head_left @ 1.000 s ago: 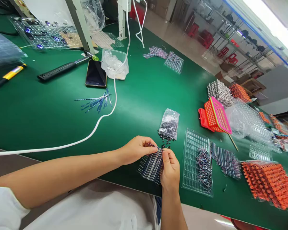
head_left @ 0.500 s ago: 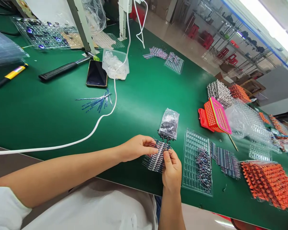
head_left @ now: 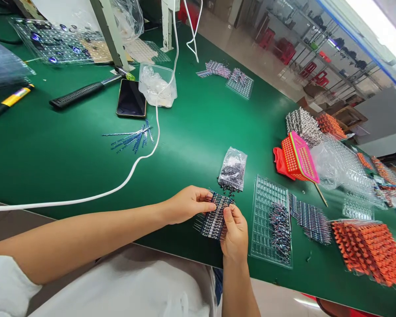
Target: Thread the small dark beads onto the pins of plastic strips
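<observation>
Between my hands is a small dark panel with rows of pale, shiny dots and thin pins sticking out on both sides; its exact kind is unclear. My left hand pinches its upper left part, thumb on top. At its right edge, my right hand grips it between thumb and fingers. Just beyond the panel lies a clear plastic bag of tiny dark pieces, some spilled at its near end. To the right, a clear ribbed tray holds a heap of thin pinned parts.
Beyond the tray are more pinned panels, a stack of orange parts and a pink-and-orange basket. A white cable crosses the green table. Left are a phone, a plastic tub, a black-handled tool and blue strips.
The panel is tilted slightly differently, and my right hand has shifted a little to the left. Both hands keep their hold. The whole view has moved slightly.
</observation>
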A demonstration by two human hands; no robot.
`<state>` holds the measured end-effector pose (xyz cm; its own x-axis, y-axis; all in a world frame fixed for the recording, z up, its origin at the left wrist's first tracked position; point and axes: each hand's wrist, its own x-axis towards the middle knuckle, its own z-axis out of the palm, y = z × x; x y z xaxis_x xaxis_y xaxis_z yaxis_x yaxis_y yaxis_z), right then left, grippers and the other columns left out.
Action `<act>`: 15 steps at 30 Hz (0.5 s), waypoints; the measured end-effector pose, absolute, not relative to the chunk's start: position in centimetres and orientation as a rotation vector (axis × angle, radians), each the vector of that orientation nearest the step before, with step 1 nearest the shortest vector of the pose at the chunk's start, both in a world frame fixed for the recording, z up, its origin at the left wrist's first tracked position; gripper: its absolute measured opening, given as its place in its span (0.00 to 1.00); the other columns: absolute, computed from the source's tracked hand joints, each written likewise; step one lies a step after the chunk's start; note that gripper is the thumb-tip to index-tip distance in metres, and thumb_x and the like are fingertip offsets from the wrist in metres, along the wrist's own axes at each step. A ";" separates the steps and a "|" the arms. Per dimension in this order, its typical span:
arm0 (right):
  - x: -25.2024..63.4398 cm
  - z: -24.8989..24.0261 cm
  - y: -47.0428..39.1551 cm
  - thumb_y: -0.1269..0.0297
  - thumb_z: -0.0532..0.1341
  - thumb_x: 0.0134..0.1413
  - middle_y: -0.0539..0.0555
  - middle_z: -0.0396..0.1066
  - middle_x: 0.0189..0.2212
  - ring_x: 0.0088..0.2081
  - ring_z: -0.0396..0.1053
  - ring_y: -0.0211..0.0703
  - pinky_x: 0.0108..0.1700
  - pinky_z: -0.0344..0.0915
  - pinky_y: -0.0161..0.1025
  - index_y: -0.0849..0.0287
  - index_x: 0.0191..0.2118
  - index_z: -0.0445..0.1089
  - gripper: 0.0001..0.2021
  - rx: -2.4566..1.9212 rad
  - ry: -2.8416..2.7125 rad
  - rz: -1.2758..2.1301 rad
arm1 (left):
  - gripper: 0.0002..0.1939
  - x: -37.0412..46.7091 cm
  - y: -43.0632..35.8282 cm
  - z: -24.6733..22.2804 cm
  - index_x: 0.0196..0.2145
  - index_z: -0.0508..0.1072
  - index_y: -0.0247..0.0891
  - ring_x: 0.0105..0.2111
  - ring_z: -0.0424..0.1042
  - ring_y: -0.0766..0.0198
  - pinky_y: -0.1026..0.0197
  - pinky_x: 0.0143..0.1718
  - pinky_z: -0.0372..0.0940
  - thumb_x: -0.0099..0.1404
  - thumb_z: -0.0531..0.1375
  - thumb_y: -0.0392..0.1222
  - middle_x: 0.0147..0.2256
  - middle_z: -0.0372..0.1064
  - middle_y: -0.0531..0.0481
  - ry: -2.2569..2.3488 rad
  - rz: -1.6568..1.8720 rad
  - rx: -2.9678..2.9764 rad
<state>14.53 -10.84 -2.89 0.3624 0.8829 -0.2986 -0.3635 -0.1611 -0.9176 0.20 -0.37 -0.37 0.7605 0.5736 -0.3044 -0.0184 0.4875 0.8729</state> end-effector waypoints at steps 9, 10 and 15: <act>15.8 -4.1 -11.5 0.47 0.66 0.53 0.55 0.75 0.40 0.38 0.70 0.43 0.44 0.67 0.42 0.57 0.46 0.73 0.21 -1.419 -0.690 1.143 | 0.10 -0.1 0.8 0.3 0.33 0.76 0.33 0.32 0.70 0.65 0.60 0.40 0.66 0.55 0.68 0.41 0.31 0.73 0.52 0.676 0.466 0.915; 15.8 -4.1 -11.5 0.49 0.67 0.53 0.53 0.74 0.37 0.36 0.69 0.42 0.42 0.67 0.40 0.57 0.44 0.73 0.19 -1.425 -0.699 1.147 | 0.11 -0.2 0.9 0.4 0.34 0.76 0.33 0.33 0.71 0.65 0.60 0.40 0.67 0.55 0.68 0.41 0.31 0.74 0.52 0.674 0.469 0.904; 15.8 -3.8 -11.4 0.51 0.66 0.55 0.49 0.70 0.31 0.31 0.64 0.37 0.34 0.64 0.35 0.57 0.38 0.72 0.14 -1.467 -0.684 1.055 | 0.16 -0.3 1.1 0.4 0.37 0.76 0.34 0.36 0.74 0.62 0.57 0.43 0.68 0.51 0.71 0.41 0.36 0.77 0.49 0.608 0.381 0.902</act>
